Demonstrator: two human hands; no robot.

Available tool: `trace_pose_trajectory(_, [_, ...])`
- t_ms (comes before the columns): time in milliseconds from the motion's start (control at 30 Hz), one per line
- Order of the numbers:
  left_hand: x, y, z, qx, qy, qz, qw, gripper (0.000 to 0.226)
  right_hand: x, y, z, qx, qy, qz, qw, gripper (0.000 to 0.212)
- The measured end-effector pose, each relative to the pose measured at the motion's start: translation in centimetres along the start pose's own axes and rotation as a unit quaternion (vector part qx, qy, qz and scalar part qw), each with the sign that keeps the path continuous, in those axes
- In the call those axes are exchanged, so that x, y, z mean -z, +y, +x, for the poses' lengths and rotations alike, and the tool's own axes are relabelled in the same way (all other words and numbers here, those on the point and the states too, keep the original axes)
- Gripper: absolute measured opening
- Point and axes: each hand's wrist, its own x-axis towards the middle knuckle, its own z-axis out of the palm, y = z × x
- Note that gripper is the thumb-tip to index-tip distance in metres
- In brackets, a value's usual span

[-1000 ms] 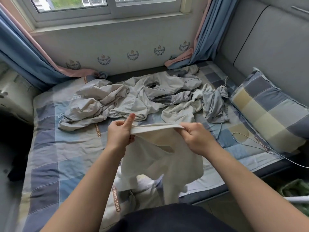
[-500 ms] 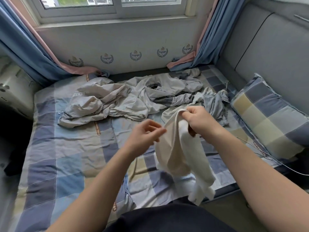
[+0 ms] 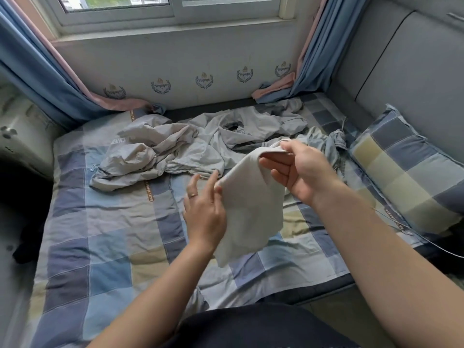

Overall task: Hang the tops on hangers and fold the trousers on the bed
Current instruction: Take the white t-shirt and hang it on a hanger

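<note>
A cream garment point(image 3: 251, 204) hangs doubled over above the middle of the bed point(image 3: 105, 237). My right hand point(image 3: 298, 169) pinches its top edge between thumb and fingers. My left hand point(image 3: 204, 209) pinches the garment's left edge lower down between thumb and forefinger, its other fingers spread. Behind them a heap of grey and beige clothes point(image 3: 190, 144) lies crumpled across the far half of the bed. A blue-grey garment point(image 3: 331, 146) lies bunched at the heap's right end.
A checked pillow point(image 3: 406, 169) leans against the grey padded headboard point(image 3: 414, 71) on the right. A thin wire hanger point(image 3: 426, 243) lies at the bed's right edge. Blue curtains point(image 3: 37, 71) hang at both sides of the window.
My right hand has lifted the cream garment's top edge. My left hand, which was open and off the cloth half a second ago, now pinches its left edge.
</note>
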Motion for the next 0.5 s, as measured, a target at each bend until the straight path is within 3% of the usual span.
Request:
trace_pose_trajectory(100, [0.8, 0.1, 0.1, -0.08, -0.066, -0.067, 0.992, 0.078, -0.5, 0.3, -0.4, -0.024, -0.028, 0.024, 0.999, 0.017])
trace_pose_trajectory(200, [-0.4, 0.9, -0.1, -0.098, -0.106, -0.034, 0.989, 0.105, -1.5, 0.4, -0.8, -0.04, -0.066, 0.025, 0.997, 0.015])
trace_pose_trajectory(233, [-0.8, 1.2, 0.1, -0.07, -0.097, -0.033, 0.992, 0.098, -1.7, 0.4, -0.8, -0.042, -0.073, 0.023, 0.996, 0.015])
trace_pose_trajectory(300, [-1.3, 1.3, 1.0, -0.033, -0.058, -0.045, 0.997, 0.06, -1.8, 0.2, -0.7, -0.044, -0.077, 0.021, 0.996, 0.016])
trace_pose_trajectory(367, [-1.1, 0.8, 1.9, -0.063, -0.035, -0.034, 0.997, 0.021, -1.4, 0.0, -0.5, -0.041, -0.069, 0.02, 0.997, 0.018])
trace_pose_trajectory(433, [-0.4, 0.1, 2.3, -0.076, -0.048, -0.057, 0.994, 0.011, -0.9, -0.1, 0.0, -0.039, -0.06, 0.022, 0.997, 0.018])
trace_pose_trajectory(500, [0.5, -0.2, 2.3, -0.055, -0.059, -0.092, 0.992, 0.02, -0.5, 0.0, 0.5, -0.041, -0.049, 0.021, 0.998, 0.019])
